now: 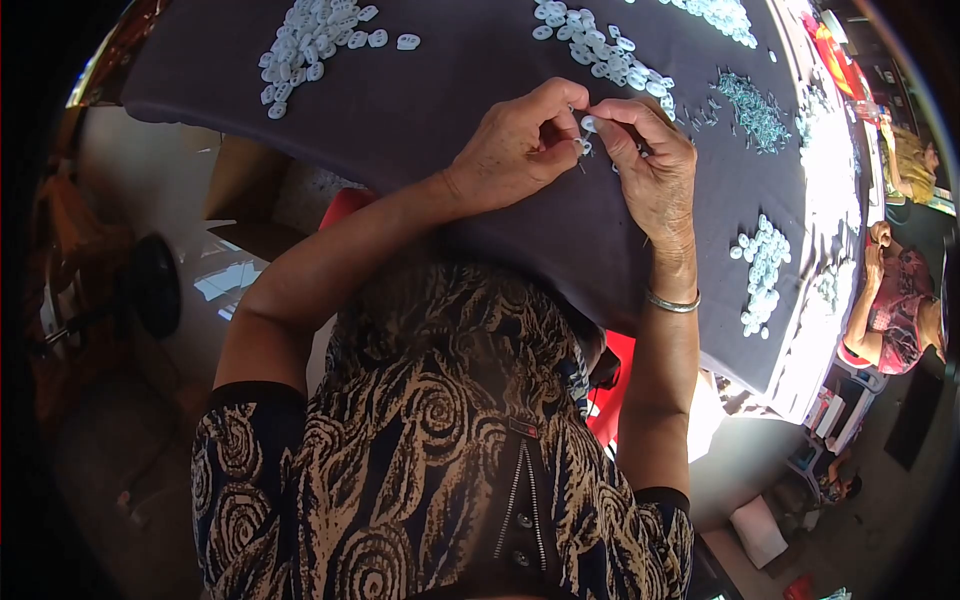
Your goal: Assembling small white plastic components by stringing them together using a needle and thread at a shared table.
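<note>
Both my hands meet above the dark cloth-covered table [420, 110], fingertips almost touching. My right hand [658, 170], with a bangle at its wrist, pinches a small white plastic piece [589, 124] between thumb and fingers. My left hand [520, 140] is closed in a pinch at a small pale part [583, 147] just below that piece. The fingers partly cover these parts, so I cannot tell whether they are joined. Just beyond my hands lies a heap of white oval plastic pieces [600, 48], its near end close to my right fingers.
More white pieces form a heap [310, 45] at the far left, another [720, 15] at the far right and a smaller one [762, 270] at the right. Thin small metallic-looking bits [755, 110] lie in a pile. Other people [900, 310] sit beyond the table's right side.
</note>
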The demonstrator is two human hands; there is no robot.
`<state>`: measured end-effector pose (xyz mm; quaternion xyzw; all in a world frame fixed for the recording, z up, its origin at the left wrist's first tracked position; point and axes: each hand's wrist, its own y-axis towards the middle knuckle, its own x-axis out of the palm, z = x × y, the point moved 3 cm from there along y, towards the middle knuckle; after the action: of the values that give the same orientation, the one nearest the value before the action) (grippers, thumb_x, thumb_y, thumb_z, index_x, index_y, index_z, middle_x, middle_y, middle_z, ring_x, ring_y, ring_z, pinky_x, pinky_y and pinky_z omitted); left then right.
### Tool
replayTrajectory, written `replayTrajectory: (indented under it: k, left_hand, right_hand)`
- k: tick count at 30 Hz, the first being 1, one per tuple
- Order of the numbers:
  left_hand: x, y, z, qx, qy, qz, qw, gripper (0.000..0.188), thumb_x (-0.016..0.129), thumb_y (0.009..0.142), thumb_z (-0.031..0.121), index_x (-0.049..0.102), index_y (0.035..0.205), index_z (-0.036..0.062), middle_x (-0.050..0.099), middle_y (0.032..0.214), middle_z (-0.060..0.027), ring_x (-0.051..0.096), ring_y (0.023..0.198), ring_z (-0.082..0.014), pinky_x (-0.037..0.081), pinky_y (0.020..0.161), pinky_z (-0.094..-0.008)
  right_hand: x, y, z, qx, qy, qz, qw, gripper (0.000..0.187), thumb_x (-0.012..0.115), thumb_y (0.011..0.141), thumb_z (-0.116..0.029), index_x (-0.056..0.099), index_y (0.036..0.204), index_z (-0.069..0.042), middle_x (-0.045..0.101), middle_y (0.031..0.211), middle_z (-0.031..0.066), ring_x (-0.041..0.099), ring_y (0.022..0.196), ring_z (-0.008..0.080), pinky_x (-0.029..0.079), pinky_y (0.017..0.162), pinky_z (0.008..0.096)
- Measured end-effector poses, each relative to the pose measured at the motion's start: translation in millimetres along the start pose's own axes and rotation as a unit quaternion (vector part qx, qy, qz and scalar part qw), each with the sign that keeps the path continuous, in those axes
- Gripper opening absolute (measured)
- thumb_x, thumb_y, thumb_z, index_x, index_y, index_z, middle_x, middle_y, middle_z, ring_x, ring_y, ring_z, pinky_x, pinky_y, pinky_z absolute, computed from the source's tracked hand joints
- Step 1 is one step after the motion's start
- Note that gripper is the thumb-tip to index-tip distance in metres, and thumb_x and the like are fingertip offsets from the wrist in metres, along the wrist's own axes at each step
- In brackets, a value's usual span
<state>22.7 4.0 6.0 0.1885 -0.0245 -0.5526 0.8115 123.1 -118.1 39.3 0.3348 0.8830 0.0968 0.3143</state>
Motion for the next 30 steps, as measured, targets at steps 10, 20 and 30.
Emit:
replayTrajectory:
  k: [10,20,30]
  left_hand:
    - [0.2,-2.0,-2.3,-0.015,-0.002,-0.028,0.999,0.038,0.059,0.083,-0.006,0.046,0.117,0.0036,0.057,0.082,-0.0002,0.055,0.073,-0.0042,0.046,0.063,-0.0199]
    - [-0.7,-1.7,-4.0,-0.018,0.007,-0.031,0.999,0.038,0.060,0.083,-0.005,0.046,0.117,0.0037,0.057,0.082,0.0001,0.055,0.073,-0.0037,0.045,0.062,-0.0203]
    - [0.4,-2.2,-2.6,-0.010,0.008,-0.020,1.000,0.038,0.060,0.083,-0.005,0.047,0.117,0.0048,0.056,0.081,0.0007,0.054,0.071,-0.0031,0.043,0.060,-0.0193]
  right_hand:
    - [0.0,0.1,-2.9,0.001,0.007,-0.001,1.000,0.012,0.065,0.083,0.002,0.066,0.095,0.000,0.063,0.087,0.0034,0.058,0.077,0.0097,0.047,0.068,0.0213]
    - [0.4,0.5,-2.5,-0.010,0.009,-0.003,1.000,0.013,0.065,0.083,0.003,0.066,0.096,0.000,0.064,0.087,0.0038,0.059,0.077,0.0100,0.047,0.069,0.0219]
    - [1.4,-0.6,-3.0,-0.005,0.005,-0.012,1.000,0.014,0.065,0.082,0.004,0.066,0.095,-0.001,0.064,0.087,0.0034,0.059,0.077,0.0099,0.047,0.069,0.0219]
